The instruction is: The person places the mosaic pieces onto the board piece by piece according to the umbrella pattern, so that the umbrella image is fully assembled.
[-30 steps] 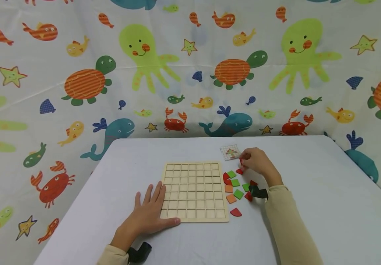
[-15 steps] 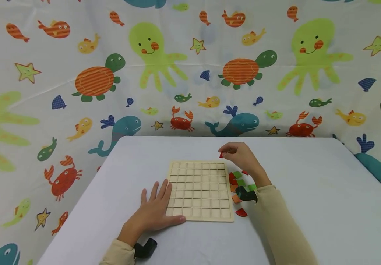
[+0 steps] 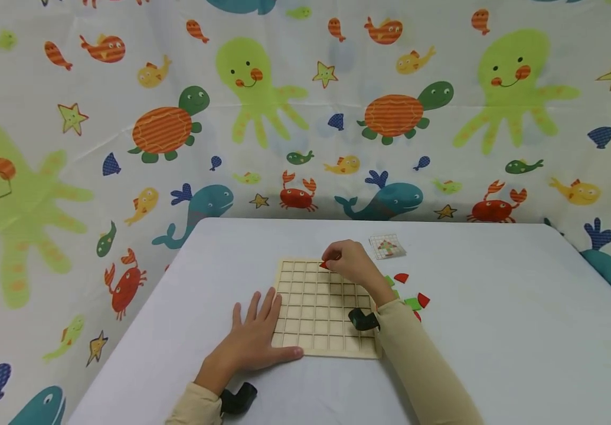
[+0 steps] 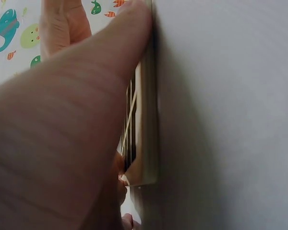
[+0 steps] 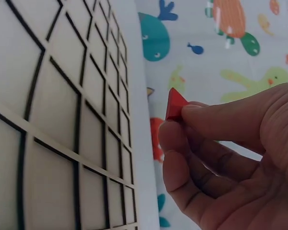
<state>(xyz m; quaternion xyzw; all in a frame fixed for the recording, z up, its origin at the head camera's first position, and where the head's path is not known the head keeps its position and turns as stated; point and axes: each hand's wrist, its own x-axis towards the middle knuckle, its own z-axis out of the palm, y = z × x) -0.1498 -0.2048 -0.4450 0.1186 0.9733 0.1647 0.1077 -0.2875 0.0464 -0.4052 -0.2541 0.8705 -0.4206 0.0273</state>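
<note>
A wooden grid board (image 3: 313, 307) lies flat on the white table. Against its left side and lower-left corner rests my left hand (image 3: 254, 342), fingers spread and straight, thumb along the front edge; the left wrist view shows that thumb (image 4: 86, 72) close up against the board's edge. Over the board's back part, my right hand (image 3: 353, 262) pinches a red piece (image 3: 324, 265) between thumb and fingertips. In the right wrist view the red piece (image 5: 175, 104) has a pointed tip and stands clear of the grid (image 5: 57, 105), held by the right hand (image 5: 221, 148).
Right of the board lie red pieces (image 3: 401, 277) and green pieces (image 3: 412, 304), partly hidden by the right forearm. A small card with a coloured grid picture (image 3: 387, 246) lies behind them. A cloth printed with sea animals (image 3: 294, 118) hangs behind the table.
The right hand has moved left from the loose pieces and card to above the board, carrying the red piece. The card shows again. The left hand stays on the board; the head view has shifted slightly.
</note>
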